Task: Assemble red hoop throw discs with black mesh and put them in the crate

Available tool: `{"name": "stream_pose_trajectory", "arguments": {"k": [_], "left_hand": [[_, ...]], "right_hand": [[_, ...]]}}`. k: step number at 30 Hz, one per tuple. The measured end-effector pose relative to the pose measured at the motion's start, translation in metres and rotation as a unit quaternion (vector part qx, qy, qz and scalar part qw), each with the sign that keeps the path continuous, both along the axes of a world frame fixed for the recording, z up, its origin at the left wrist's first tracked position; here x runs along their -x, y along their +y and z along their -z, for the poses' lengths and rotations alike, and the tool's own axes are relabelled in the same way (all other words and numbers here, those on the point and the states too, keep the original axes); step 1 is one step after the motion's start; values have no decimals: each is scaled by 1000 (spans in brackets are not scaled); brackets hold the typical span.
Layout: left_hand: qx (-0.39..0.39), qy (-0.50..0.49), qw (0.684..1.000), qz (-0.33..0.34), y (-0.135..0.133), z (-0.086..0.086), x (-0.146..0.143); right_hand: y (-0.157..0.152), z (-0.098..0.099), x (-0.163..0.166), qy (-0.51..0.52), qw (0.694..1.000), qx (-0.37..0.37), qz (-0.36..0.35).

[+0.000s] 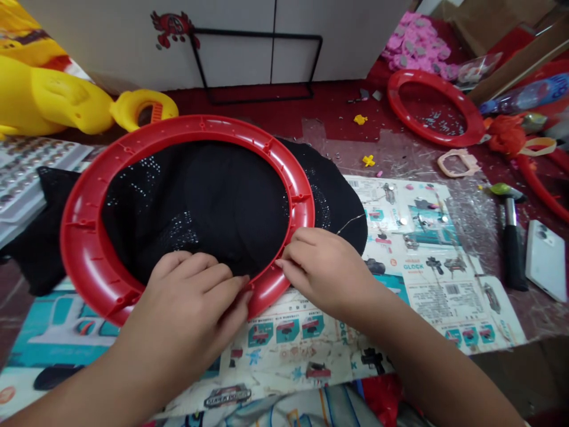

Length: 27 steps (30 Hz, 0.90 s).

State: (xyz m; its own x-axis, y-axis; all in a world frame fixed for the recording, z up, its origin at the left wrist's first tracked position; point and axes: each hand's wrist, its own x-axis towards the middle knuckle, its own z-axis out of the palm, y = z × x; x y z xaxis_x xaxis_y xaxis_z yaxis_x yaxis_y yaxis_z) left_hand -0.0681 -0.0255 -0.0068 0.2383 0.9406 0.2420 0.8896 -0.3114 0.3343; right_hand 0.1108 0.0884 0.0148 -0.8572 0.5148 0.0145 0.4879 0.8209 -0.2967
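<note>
A large red plastic ring lies with its ribbed side up on black cloth dotted with shiny specks. The cloth shows through the ring's opening and spreads out past its left and right sides. My left hand is curled over the near rim, its fingertips at the inner edge. Just to the right, my right hand pinches at the same rim with thumb and fingers close together. Whether something small sits between those fingertips is hidden. Beneath lies a flattened printed cardboard sheet.
Yellow plastic toy parts and a tray of small round pieces are at left. A black wire frame stands behind. On the right are another red ring, a black-handled hammer, a white phone and a bottle.
</note>
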Motion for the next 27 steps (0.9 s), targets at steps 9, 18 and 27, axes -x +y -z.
{"name": "stream_pose_trajectory", "arguments": {"k": [9, 18, 27], "left_hand": [[-68, 114, 991, -15, 4, 12, -17], [-109, 52, 990, 68, -4, 17, 0], [-123, 55, 986, 95, -6, 19, 1]], "right_hand": [[-8, 0, 4, 37, 999, 24, 5], [-1, -13, -10, 36, 993, -66, -96], [-1, -5, -4, 5, 998, -17, -57]]}}
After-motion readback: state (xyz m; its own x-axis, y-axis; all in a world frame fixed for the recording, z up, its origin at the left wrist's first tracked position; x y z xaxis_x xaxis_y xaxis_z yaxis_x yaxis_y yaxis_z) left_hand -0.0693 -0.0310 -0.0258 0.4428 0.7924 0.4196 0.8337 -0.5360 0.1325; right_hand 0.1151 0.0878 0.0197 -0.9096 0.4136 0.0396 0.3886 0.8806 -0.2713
